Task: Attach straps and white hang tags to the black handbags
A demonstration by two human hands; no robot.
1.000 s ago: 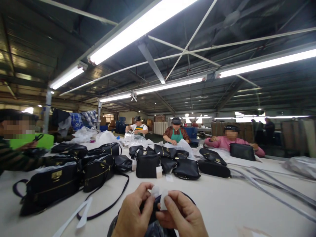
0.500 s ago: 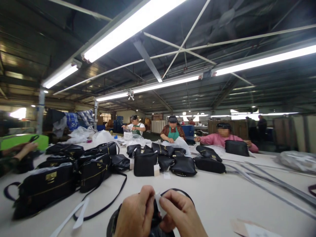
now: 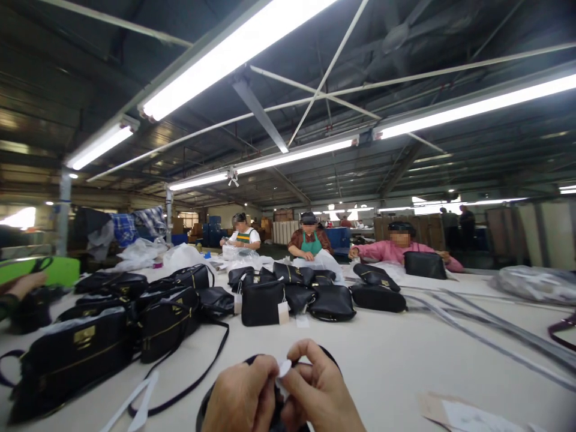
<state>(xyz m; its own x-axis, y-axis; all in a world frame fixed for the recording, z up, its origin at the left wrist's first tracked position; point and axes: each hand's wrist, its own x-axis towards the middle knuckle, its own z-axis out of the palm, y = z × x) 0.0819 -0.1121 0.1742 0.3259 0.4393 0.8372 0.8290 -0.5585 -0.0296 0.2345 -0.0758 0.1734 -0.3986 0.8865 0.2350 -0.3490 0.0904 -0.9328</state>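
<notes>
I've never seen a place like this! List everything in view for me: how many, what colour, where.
Bags: over a dozen, black, across the table's left and middle
Table: one, white, foreground
Hang tags: at least two, pale, on middle bags
Forked strip: one, white, front left
Long strips: several, grey, right
Papers: tan and white, front right, count unclear
Plastic wrap: several heaps, clear or whitish, far side
Co-workers: three across the table; another's arm, left edge
Tube lights: several, white, overhead
White slip: one visible, between the hands
Left hand, right hand: one each, bare, front centre, pinching the slip
</notes>
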